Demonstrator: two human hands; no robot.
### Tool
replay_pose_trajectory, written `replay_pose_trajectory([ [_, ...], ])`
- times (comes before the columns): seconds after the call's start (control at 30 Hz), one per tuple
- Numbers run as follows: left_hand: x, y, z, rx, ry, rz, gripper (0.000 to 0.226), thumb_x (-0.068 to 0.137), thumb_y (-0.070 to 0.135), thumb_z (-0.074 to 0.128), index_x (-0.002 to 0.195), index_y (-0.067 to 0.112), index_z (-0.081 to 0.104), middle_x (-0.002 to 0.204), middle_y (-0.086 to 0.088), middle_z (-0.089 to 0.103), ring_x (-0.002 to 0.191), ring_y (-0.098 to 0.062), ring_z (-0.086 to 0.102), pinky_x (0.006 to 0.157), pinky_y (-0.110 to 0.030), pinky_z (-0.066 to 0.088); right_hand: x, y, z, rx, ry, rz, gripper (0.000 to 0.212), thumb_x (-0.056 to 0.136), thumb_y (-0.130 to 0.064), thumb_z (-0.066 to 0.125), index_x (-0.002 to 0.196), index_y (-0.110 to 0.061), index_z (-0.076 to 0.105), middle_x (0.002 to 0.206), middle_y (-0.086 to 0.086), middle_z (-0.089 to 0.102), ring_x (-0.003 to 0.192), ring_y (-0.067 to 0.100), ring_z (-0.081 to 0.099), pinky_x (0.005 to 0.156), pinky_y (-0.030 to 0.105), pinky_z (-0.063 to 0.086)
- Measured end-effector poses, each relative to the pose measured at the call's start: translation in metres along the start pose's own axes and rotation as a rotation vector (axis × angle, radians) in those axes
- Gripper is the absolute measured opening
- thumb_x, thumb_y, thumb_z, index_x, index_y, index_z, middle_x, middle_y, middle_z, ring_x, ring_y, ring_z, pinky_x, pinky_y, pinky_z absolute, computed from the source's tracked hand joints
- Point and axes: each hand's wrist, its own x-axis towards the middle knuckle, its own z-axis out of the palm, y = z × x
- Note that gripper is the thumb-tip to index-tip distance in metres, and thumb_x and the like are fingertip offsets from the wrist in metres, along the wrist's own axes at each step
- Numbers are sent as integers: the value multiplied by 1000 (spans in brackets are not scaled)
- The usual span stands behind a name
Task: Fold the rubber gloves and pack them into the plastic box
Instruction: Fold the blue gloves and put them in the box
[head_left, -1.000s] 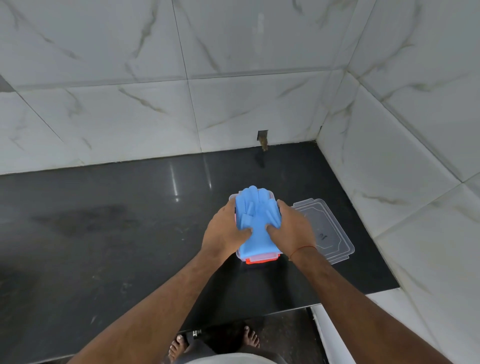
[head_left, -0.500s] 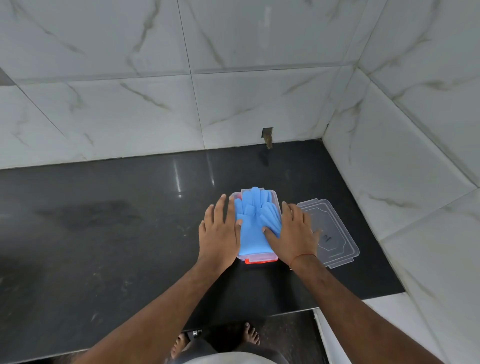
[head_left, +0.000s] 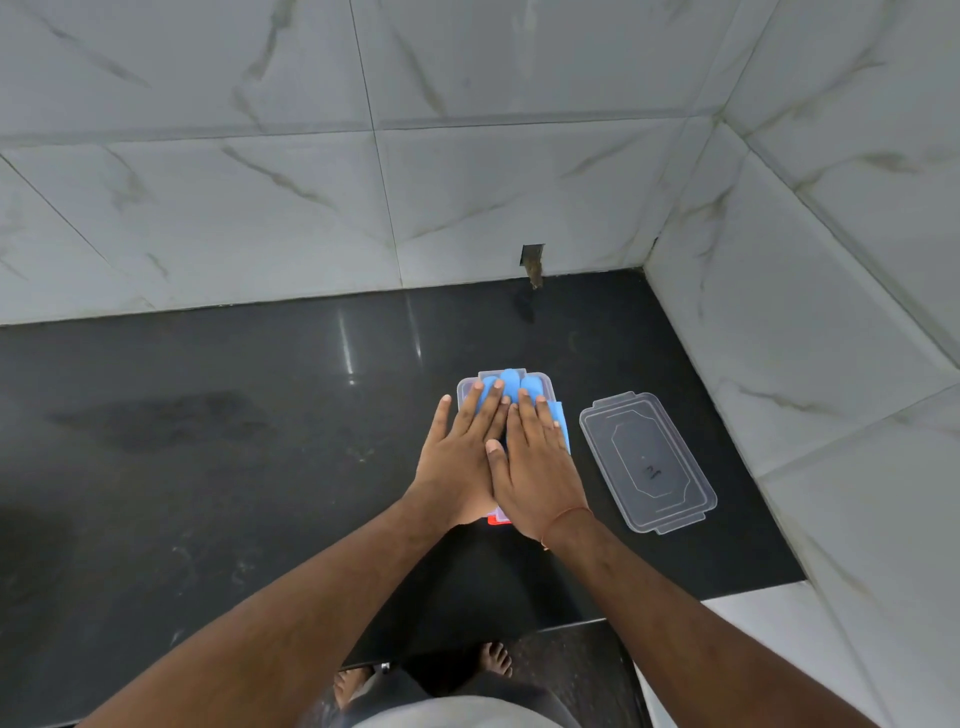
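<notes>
gloves (head_left: 511, 383) mostly hidden under hands | box (head_left: 464, 388) largely covered | lid (head_left: 647, 462) marking unreadable

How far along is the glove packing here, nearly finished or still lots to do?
Nearly finished, it seems. Done: the blue rubber gloves already sit in the plastic box on the black counter. In hand: the left hand and right hand press flat on them, side by side, fingers straight. Left: a blue edge pokes past the box's right side, and the clear lid lies off beside it, perhaps to go on.
</notes>
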Motion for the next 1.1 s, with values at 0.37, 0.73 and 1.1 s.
replay_pose_trajectory([
  [0.37, 13, 10, -17, 191, -201, -31, 106, 104, 76, 29, 169, 11, -24, 179, -13, -27, 165, -35, -28, 135, -54, -14, 28, -7, 11, 199, -186, 170, 64, 115, -34, 24, 169, -11, 0, 178, 9, -9, 164, 23, -13, 134, 40, -6],
  [0.73, 24, 21, -32, 292, -369, -9, 85, 113, 60, 23, 172, 15, -19, 183, -13, -15, 170, -32, -14, 138, -49, -7, 51, 1, 10, 425, -456, 322, 61, 115, -44, 12, 168, -27, -13, 177, -4, -20, 162, 18, -21, 132, 42, -11],
  [1.1, 22, 14, -30, 222, -333, -34, 88, 111, 63, 25, 174, 14, -12, 184, -12, -10, 170, -33, -13, 136, -53, -12, 41, -5, -5, 372, -251, 195, 56, 114, -26, 33, 168, -15, 21, 178, 3, 14, 165, 19, 11, 132, 34, 12],
])
